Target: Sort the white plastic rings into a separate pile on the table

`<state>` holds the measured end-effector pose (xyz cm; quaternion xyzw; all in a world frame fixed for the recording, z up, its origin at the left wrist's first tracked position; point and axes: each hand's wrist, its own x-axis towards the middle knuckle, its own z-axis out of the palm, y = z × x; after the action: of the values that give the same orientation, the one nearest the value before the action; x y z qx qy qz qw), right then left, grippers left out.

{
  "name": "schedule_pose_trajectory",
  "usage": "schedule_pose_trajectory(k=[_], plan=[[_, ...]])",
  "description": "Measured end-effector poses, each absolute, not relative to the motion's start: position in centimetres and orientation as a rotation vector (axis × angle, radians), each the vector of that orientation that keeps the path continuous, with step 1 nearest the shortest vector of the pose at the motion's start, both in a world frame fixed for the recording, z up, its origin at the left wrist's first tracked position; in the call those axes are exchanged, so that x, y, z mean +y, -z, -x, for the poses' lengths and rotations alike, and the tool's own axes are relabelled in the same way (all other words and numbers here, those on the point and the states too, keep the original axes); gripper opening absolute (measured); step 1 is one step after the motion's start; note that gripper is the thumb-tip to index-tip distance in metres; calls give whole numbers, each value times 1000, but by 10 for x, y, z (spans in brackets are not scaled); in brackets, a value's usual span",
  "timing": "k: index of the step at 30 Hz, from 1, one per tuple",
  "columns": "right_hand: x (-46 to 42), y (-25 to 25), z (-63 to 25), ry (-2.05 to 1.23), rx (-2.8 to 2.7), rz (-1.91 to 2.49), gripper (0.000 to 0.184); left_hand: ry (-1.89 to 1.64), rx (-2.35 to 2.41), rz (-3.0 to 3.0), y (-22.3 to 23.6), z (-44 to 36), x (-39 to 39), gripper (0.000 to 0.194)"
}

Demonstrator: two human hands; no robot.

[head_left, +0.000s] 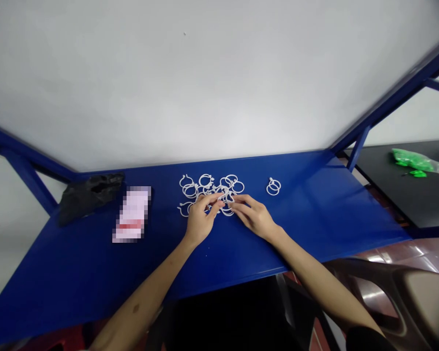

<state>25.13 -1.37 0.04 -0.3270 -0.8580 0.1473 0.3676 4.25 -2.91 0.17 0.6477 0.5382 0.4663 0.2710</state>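
Several thin white plastic rings [190, 190], some with a gap and small knobs at their ends, lie in a loose pile on the blue table. Over the front of the pile, my left hand [201, 217] pinches a white ring [228, 197] between thumb and fingers. My right hand [256, 217] closes its fingertips on the right side of that same ring. The fingers partly hide the ring and the pieces behind it. Apart from the pile, to the right, rests a pair of overlapping white rings [273, 186].
A black plastic bag [89, 195] and a pixelated pink-white item [133, 214] lie on the left of the blue table [314, 209]. Blue metal struts [358, 148] rise at both ends. On a dark table at right is a green-filled clear bag [417, 161]. A brown chair [395, 282] stands lower right.
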Motion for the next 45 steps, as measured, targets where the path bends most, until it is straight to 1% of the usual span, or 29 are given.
schedule_pose_trajectory(k=[3,6,8,13,18,22,28,33,35,39,42,45], plan=[[-13,2,-244,-499,-2014,841,21,-1273,1418,-1694,-5,-45,-31,19],[-14,1,-237,-643,-1795,964,16,-1280,1383,-1733,-7,-48,-32,18],[-14,-1,-235,-681,-1738,1020,13,-1293,1386,-1763,-6,-49,-32,17],[-14,-3,-236,-613,-1856,966,13,-1336,1428,-1780,-4,-49,-30,12],[-18,-3,-236,-609,-1939,895,16,-1334,1384,-1871,-1,-47,-32,7],[-24,-3,-236,-599,-2005,839,16,-1360,1306,-1989,2,-47,-34,17],[-28,3,-237,-507,-2065,818,19,-1417,1252,-2160,8,-48,-36,21],[-20,5,-239,-407,-2087,800,19,-1298,1313,-2330,7,-48,-36,23],[-14,0,-241,-334,-2097,827,19,-1232,1378,-2393,4,-47,-36,27],[3,-11,-258,-74,-1981,1069,20,-1137,1473,-2488,1,-48,-35,35],[18,-9,-284,137,-1836,1303,28,-1046,1463,-2589,3,-48,-36,27],[28,3,-312,241,-1806,1538,33,-916,1451,-2654,6,-48,-36,22]])
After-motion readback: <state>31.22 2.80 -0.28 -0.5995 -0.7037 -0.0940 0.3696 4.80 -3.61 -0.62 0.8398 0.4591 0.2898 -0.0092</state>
